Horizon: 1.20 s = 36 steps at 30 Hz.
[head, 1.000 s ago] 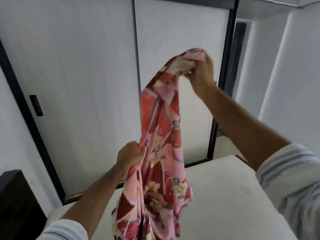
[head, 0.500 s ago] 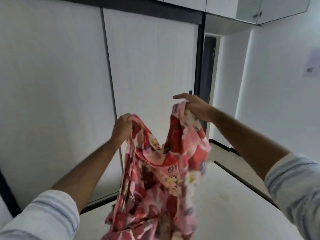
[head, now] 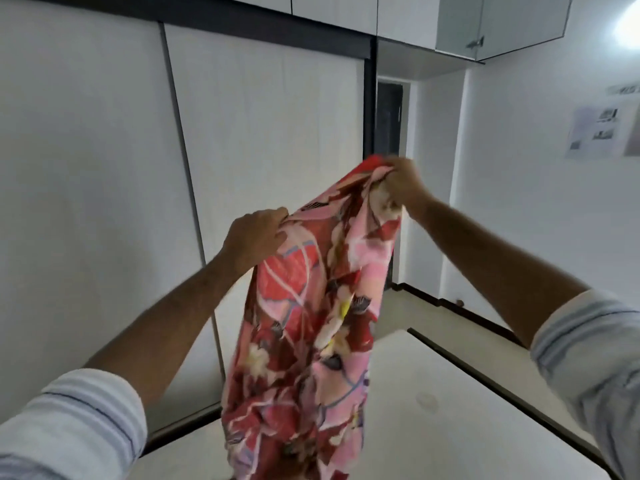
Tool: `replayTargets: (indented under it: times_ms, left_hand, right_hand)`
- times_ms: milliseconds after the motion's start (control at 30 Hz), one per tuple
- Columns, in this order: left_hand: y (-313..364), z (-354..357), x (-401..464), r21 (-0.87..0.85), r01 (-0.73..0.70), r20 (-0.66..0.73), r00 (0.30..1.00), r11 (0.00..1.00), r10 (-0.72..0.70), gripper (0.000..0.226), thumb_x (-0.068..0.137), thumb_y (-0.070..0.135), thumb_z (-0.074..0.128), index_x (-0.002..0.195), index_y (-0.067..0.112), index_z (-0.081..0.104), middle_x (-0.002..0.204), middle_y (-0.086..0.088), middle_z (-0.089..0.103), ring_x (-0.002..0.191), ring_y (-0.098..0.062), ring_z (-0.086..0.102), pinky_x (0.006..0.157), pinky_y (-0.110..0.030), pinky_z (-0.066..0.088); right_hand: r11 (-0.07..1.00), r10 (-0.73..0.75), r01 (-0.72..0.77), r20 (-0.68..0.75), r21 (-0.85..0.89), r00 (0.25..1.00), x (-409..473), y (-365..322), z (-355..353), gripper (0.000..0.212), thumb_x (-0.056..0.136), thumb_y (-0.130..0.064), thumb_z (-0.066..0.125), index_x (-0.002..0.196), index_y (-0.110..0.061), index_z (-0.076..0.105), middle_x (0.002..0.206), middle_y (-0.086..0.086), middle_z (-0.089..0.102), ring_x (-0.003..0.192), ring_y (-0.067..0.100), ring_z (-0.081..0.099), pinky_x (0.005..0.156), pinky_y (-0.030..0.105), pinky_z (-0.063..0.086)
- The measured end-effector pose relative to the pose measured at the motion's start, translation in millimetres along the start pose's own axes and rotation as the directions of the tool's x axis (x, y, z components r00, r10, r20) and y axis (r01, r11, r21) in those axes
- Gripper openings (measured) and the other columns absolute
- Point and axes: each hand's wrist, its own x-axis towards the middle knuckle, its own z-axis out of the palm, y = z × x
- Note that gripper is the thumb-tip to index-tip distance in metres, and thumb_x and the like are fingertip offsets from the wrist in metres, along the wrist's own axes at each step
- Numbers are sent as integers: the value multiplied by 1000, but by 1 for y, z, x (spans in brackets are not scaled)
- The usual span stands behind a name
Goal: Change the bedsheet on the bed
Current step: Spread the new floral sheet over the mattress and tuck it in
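Pink and red flowered cloth, the bedsheet (head: 311, 306), hangs bunched in front of you at the middle of your view, held up in the air by its top edge and trailing down toward six o'clock, where its lower folds drop out of sight over the near part of the mattress (head: 450, 410). Your left hand (head: 254, 237) grips the top edge at about ten o'clock from the sheet's middle, fingers curled tight into the fabric. Your right hand (head: 403, 183) is higher, at about one o'clock, and pinches a gathered corner in a closed fist. Between the two hands the edge runs slanting, up toward the right. Both your forearms are bare, with pale striped sleeves (head: 69, 420) rolled back near the bottom corners of the view. The mattress below is bare and pale, with a dark frame edge (head: 485, 386) along its right side. Beyond the sheet at twelve o'clock stand the white sliding wardrobe doors (head: 259, 150) with dark trim. At two o'clock a glass-fronted cabinet (head: 502, 22) hangs near the ceiling, and at three o'clock blurred papers (head: 602, 133) are on the wall
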Motion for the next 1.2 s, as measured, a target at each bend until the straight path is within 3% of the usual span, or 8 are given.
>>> replayTargets:
  times_ms: [367,533,633,767,900,1000,1067,1200]
  left_hand:
    - [35,54,-11,-343,392,378,890,854,-256,19,85,27,60,99,20,69,57,0,67,45,-23,66,42,-29,51]
    - [9,50,40,-934,303,85,705,191,-704,36,76,15,42,95,26,71,83,-3,74,73,-30,74,63,-58,61]
    - [5,42,43,-930,217,-49,725,296,-687,51,79,9,40,114,27,72,112,1,71,107,-21,67,97,-32,54]
    - [4,51,30,-765,59,-255,887,642,-386,87,73,-6,29,153,24,44,153,-22,42,147,-31,36,128,-38,9]
    - [-6,39,28,-505,-40,-349,923,862,-162,97,66,-11,41,160,10,27,163,-32,9,154,-39,-2,115,-26,-27]
    - [-18,42,17,-385,41,-216,967,922,-133,81,74,-7,48,153,6,38,157,-35,24,152,-45,14,125,-36,-12]
    - [-38,55,3,-214,127,65,991,969,-116,58,78,3,45,134,6,60,131,-33,52,130,-49,49,117,-58,27]
    - [-66,67,-44,-170,372,376,880,912,-289,22,92,13,59,107,4,73,103,-26,69,101,-42,67,87,-41,51]
  right_hand:
    - [932,78,173,-640,320,764,-4,-15,-88,46,80,10,24,104,-21,48,98,3,54,83,6,55,65,9,42]
    - [998,-1,29,-451,55,892,-12,28,-101,40,75,-7,35,104,-11,62,83,0,59,76,9,59,70,25,52]
    - [982,93,-121,-188,-148,978,-19,49,-103,19,83,-10,48,90,-17,65,85,3,63,92,23,64,69,26,43]
    - [995,90,-101,-440,-1,893,-31,72,-109,28,81,0,55,101,-20,58,84,-3,65,77,9,63,67,22,48]
    - [997,-66,35,-588,-65,806,-21,56,-116,54,75,-4,49,126,-22,55,111,-2,68,110,20,58,109,41,36]
    - [958,-196,42,-542,-283,817,-34,39,-112,49,73,-9,44,117,-23,61,115,6,65,120,24,52,110,41,29]
    - [982,-71,6,-339,-189,938,-49,28,-105,28,81,-8,41,95,-17,64,89,6,67,91,19,61,77,25,43]
    - [986,166,-155,238,-64,957,-75,22,-87,30,98,-4,43,83,-9,69,71,2,69,64,14,67,62,27,56]
